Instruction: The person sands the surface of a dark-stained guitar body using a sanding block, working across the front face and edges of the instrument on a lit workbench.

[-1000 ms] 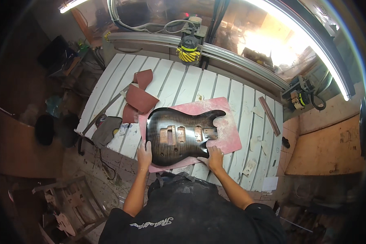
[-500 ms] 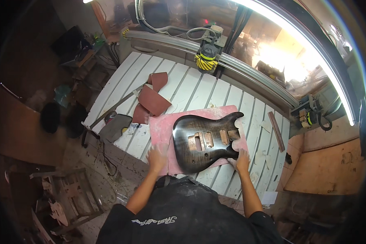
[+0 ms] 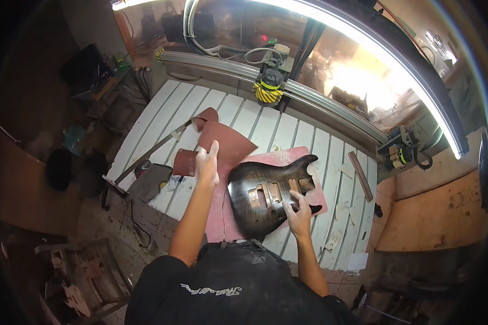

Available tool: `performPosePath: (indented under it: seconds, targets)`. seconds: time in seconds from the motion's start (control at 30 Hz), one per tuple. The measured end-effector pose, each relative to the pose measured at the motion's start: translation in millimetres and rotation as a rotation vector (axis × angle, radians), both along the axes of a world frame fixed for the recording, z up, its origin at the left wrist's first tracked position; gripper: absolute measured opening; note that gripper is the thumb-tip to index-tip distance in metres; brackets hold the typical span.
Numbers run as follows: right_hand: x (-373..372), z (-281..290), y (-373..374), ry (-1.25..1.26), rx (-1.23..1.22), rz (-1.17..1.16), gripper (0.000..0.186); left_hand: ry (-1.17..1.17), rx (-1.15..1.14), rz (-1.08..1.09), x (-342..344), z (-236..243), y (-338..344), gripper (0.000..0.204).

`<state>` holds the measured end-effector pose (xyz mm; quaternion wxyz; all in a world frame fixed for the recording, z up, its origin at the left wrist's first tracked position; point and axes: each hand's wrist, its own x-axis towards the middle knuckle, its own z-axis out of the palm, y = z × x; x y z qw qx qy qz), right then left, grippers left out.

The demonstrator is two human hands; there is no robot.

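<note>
My left hand grips a curved sheet of red sandpaper by its lower left part, lifted at the left of the guitar body. My right hand, fingers apart, is over the lower right of the dark, glossy guitar body, near its cut cavities; I cannot tell if it touches. The body lies on a pink pad. Other pieces of red sandpaper lie just left of my hand on the slatted white table.
A CNC head with striped guard hangs on a rail behind the table, a second head at right. A metal straightedge and grey pouch-like item lie left; a wooden strip and paper scraps lie right.
My left hand left the guitar body and moved up to pick up a sandpaper sheet. My right hand shifted from the body's lower right edge to over its face.
</note>
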<state>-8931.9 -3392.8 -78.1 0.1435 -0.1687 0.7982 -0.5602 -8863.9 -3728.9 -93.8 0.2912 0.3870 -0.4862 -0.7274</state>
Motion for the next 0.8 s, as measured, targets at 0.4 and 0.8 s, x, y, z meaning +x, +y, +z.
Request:
performPosePath:
  seconds: [0.4,0.8]
  targets:
    - [72.1,15.0,-100.4,-0.243,-0.009,0.487,0.033,0.372,0.418,-0.053,131.3,-3.1,36.9,0.046]
    - [113.1,-33.0,-104.3,-0.493,-0.357,0.255,0.013,-0.074,0.296,0.01,150.6,-28.2,42.1,0.071]
